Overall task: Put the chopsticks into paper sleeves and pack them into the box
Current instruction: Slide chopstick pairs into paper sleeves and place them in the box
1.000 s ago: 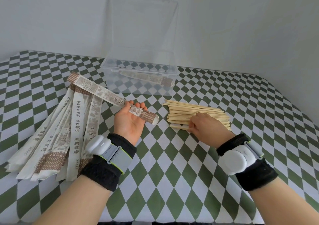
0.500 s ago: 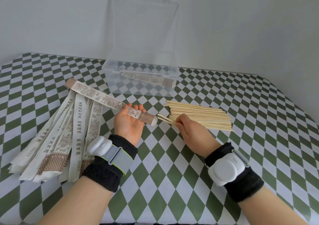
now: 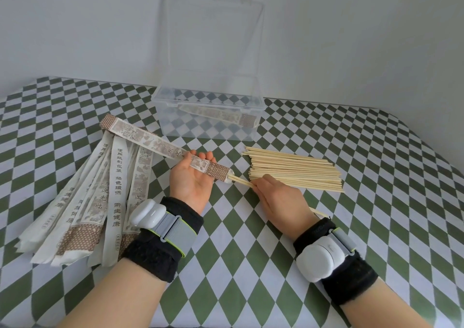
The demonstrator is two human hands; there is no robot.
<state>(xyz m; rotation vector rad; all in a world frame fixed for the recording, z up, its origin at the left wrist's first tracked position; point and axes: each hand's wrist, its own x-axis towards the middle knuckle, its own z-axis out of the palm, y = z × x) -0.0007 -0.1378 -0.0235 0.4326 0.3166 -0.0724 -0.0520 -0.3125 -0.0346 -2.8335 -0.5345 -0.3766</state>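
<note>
Sleeving step in progress. The left hand (image 3: 190, 182), palm up, curls its fingers round one paper sleeve (image 3: 150, 142), whose open mouth points right. The right hand (image 3: 278, 198) pinches a pair of chopsticks (image 3: 241, 182) with the tips at that mouth; we cannot tell how far they have entered. We judge the task to be at an early stage. The clear box (image 3: 208, 102) at the far centre, its lid (image 3: 213, 33) standing open, holds a single sleeved pair (image 3: 218, 112). A pile of loose chopsticks (image 3: 296, 170) lies to the right of the hands, and a fan of empty sleeves (image 3: 82, 202) lies to the left, both on the green-and-white chequered tabletop (image 3: 251, 265). What is left, as we see it, is seating this pair, packing it, and repeating for the pile. The sleeves carry Chinese print: we read 欢迎光临 on the patterned faces, and 使用紙制包装, 綠色環保 and 衛生健康 on a plain one. We find no brand name.
</note>
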